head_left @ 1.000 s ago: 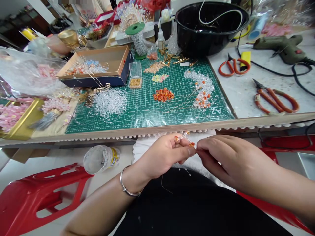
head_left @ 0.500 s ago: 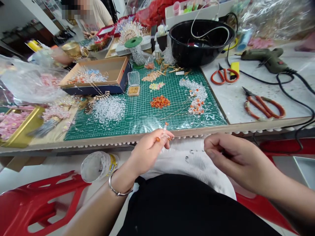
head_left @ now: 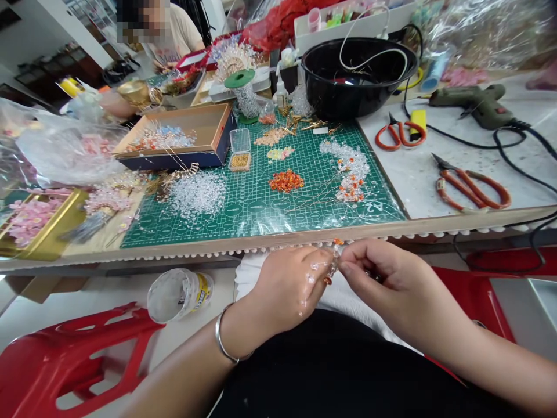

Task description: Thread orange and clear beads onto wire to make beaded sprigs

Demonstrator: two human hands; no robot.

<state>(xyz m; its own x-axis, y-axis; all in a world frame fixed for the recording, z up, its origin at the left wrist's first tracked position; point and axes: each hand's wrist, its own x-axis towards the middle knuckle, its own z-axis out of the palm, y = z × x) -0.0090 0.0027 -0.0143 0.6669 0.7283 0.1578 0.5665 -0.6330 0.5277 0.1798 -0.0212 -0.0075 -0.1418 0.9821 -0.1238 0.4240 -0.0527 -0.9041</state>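
Just below the table's front edge, my left hand (head_left: 289,284) is closed in a pinch on a small beaded piece (head_left: 331,262) of clear and orange beads on thin wire. My right hand (head_left: 383,278) meets it from the right, fingertips pinched on the same piece or its wire. Both hands hover over a white cloth (head_left: 348,296) on my lap. On the green cutting mat (head_left: 256,203) lie a pile of orange beads (head_left: 286,181), a heap of clear beads (head_left: 198,194) and a cluster of finished clear-and-orange pieces (head_left: 350,168).
A cardboard box (head_left: 204,125) with beaded sprigs, a black bowl (head_left: 359,67), red-handled scissors (head_left: 400,132), red pliers (head_left: 472,188) and a glue gun (head_left: 476,103) sit on the table. A jar (head_left: 179,293) and red stool (head_left: 73,354) stand at left. Another person (head_left: 161,29) sits at the far side.
My hands were apart half a second ago, the left holding the beaded piece near the table edge. Now they have come back together, both pinching at the piece.
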